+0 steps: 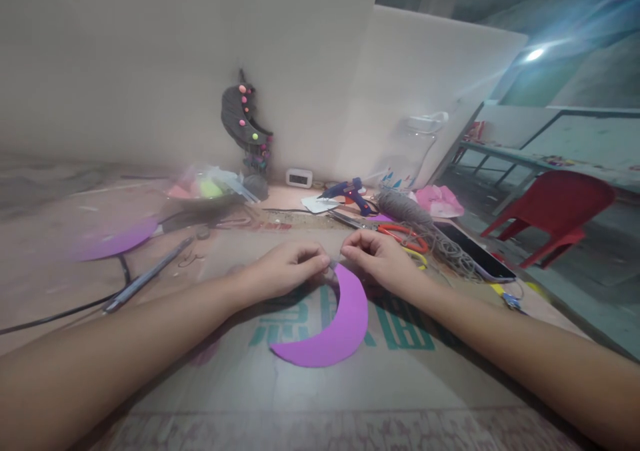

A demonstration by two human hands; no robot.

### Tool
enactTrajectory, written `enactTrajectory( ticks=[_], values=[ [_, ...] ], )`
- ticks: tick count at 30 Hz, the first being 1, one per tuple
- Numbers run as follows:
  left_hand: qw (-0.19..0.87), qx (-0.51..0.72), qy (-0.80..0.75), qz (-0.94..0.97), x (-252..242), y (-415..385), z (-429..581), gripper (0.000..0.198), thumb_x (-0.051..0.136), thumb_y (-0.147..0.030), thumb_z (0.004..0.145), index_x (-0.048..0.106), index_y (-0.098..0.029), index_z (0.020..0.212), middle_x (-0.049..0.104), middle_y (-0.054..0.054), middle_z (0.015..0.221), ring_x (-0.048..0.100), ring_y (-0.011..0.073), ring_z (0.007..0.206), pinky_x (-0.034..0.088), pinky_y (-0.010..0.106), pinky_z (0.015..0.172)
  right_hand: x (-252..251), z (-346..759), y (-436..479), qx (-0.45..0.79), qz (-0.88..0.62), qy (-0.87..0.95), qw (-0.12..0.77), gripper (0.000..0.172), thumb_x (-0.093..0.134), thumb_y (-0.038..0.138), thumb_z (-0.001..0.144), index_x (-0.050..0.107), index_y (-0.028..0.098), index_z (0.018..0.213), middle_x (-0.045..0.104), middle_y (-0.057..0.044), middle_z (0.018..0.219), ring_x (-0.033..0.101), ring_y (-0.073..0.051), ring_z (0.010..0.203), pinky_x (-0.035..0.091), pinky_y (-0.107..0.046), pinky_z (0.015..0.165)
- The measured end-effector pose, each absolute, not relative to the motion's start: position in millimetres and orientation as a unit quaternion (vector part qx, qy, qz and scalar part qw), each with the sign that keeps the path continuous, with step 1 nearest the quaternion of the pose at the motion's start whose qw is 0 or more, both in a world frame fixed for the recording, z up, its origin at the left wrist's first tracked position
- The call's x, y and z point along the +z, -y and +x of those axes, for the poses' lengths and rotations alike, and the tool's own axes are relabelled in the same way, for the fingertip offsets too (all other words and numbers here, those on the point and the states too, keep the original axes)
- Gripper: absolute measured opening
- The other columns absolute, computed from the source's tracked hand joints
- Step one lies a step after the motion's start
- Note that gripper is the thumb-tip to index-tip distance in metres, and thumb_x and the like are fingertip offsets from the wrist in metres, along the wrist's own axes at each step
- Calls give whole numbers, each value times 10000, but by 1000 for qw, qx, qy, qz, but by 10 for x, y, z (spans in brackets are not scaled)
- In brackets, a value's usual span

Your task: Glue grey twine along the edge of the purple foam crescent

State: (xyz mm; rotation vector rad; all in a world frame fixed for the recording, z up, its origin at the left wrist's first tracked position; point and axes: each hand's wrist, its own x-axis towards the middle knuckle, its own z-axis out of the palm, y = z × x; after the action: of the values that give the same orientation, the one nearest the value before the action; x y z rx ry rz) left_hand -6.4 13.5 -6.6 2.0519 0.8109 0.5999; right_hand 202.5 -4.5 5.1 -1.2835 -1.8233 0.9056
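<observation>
Left hand [295, 264] pinches the purple crescent [354, 314] by its upper tip, over printed cardboard [225, 371] on the bench [547, 311]. Right hand [373, 254]: thumb and forefinger closed together just beside that tip; cannot tell whether yarn is held. Blue glue gun [349, 193] beyond.

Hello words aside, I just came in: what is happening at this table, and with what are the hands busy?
A person works at the upper tip of a purple crescent. The left hand pinches that tip, where a little grey shows; the right hand is just beside it, but whether it holds a thread is too small to tell. Most of the crescent is bare purple. Behind are grey yarn, a glue gun and a decorated grey crescent.
</observation>
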Motion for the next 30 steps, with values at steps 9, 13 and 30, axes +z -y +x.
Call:
enactTrajectory(
  ticks=[9,13,30],
  values=[
    [426,238,-313,814,-51,-109,-57,350,399,-421,922,551,-157,749,540,-12,687,503,115,660,390,223,623,71,1987,62,345,-486,712,372,235,573,408,802,550,178,762,441,63,546,367,-80,469,307,-225,468],
    [419,233,-302,824,-52,-113,-50,344,401,-409,918,550,-159,733,536,-11,685,500,116,660,385,224,622,49,1977,51,336,-472,726,370,217,570,382,813,563,169,772,469,48,589,397,-82,506,312,-218,470],
    [402,348,-387,753,-11,-71,-30,347,419,-430,917,493,-166,704,465,-41,559,414,94,505,316,210,486,42,2093,115,379,-473,688,400,338,506,498,860,511,183,738,457,48,583,415,-77,479,335,-209,445]
  ],
)
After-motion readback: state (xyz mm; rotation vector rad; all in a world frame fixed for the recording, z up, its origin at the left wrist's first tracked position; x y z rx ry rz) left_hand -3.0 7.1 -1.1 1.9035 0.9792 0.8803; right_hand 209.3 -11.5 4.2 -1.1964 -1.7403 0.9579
